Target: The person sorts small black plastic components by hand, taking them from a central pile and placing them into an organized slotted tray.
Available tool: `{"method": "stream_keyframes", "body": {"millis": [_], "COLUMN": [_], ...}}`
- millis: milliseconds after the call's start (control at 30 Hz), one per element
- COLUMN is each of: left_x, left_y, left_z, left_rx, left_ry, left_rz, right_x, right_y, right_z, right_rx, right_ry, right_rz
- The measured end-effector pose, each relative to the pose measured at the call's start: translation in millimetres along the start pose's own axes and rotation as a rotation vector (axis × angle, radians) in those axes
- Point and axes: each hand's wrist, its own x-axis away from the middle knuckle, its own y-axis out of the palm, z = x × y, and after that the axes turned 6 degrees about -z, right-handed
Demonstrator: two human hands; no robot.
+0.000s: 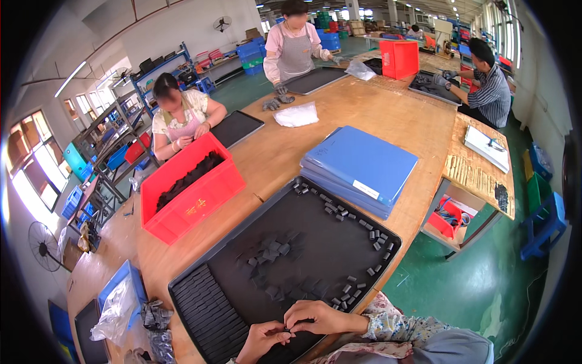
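Observation:
My left hand [264, 341] and my right hand [316, 317] meet over the near edge of a black tray [345, 252]. Their fingertips pinch a small black piece [289, 330] from both sides; the fingers hide most of it. Along the tray's left end, black strips [209, 309] lie side by side in neat rows. Loose flat black pieces [273, 249] are scattered in the middle. Small black cylinders [376, 239] stand or lie along the far and right rims, with several more close to my right hand.
Beyond the tray lies a stack of blue folders [364, 161]. A red bin [194, 212] of black pieces stands to its left. A blue crate [124, 291] with clear plastic bags sits at the left. Co-workers sit or stand around the wooden table [267, 164] with other trays.

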Motion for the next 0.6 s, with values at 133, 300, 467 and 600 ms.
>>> {"method": "stream_keyframes", "body": {"millis": [133, 300, 467, 600], "left_x": [-6, -4, -5, -7], "left_y": [-11, -15, -8, -7], "left_z": [-17, -17, 3, -6], "left_rx": [-0.011, -0.003, -0.798, -1.0], "left_ry": [-0.05, -0.008, 0.315, 0.536], "left_rz": [-0.056, -0.046, 0.244, 0.162], "right_x": [0, -2, -2, 4], "right_y": [0, 1, -4, -5], "right_z": [6, 2, 8, 9], "right_rx": [0.093, 0.092, 0.51, 0.709], "right_ry": [-0.063, -0.053, 0.004, 0.083], "right_rz": [-0.027, 0.003, 0.154, -0.013]}}
